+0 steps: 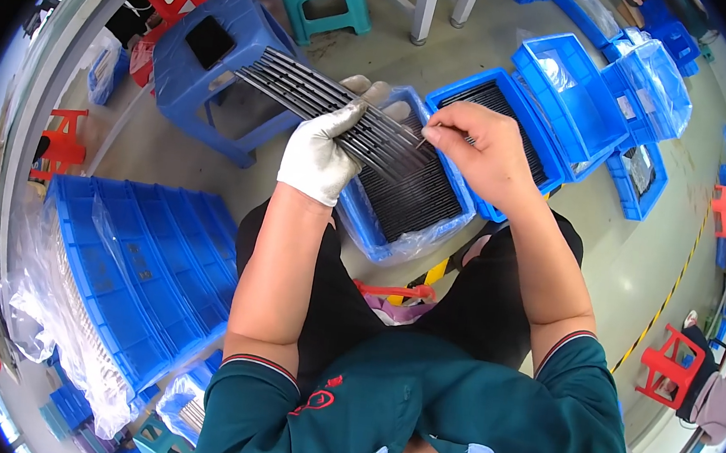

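A white knitted cloth glove covers the left hand (322, 154), which grips glossy dark plastic strips (331, 105), while smooth blue plastic bins (560, 88) lined with clear crinkled film sit beyond the bare right hand (479, 150).

Both bare forearms reach forward from short green sleeves, over the person's dark-clad lap. The left hand (322, 157), in a white glove, is curled shut with its fingers (367, 96) pointing away. The bare right hand (475, 150), just beside the left hand, pinches thumb and forefinger together.
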The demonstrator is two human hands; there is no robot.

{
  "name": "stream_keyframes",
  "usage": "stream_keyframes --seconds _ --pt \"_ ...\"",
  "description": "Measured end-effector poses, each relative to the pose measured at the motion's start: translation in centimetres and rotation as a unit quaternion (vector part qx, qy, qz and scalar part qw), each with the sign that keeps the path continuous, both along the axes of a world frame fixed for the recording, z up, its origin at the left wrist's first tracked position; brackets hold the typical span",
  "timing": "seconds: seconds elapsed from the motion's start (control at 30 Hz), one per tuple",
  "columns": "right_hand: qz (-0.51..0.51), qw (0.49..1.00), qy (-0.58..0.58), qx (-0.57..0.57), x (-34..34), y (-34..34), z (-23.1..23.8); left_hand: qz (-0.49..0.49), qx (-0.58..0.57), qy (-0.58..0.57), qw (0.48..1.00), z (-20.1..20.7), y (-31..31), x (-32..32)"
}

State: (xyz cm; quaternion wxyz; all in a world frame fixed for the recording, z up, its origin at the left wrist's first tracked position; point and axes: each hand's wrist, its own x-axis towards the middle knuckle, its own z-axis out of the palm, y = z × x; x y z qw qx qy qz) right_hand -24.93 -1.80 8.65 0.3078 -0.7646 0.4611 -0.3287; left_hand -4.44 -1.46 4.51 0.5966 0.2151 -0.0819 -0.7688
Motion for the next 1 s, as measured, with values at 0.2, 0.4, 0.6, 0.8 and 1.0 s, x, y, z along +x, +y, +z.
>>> stream_keyframes --seconds 0.2,0.4,0.6,0.8,1.0 --pt "-0.003 0.997 0.015 -0.07 0.1 0.1 -0.4 0.004 0.026 -0.006 1.0 0.4 0.0 -0.1" --pt "-0.039 0.998 -0.042 0.001 0.7 0.3 -0.1 0.007 0.041 -0.037 0.998 0.6 0.0 0.2" --pt "0.021 0.994 -0.02 -0.107 0.7 0.7 -0.5 0.004 0.065 -0.041 0.997 0.0 -0.2 0.1" --pt "0.058 0.985 0.027 -0.16 1.5 0.6 -1.3 0.014 0.067 -0.031 0.997 -0.4 -0.3 0.4" --pt "0.099 0.92 0.145 -0.351 2.1 1.0 -1.3 0.024 0.086 -0.038 0.995 -0.7 -0.4 0.2"
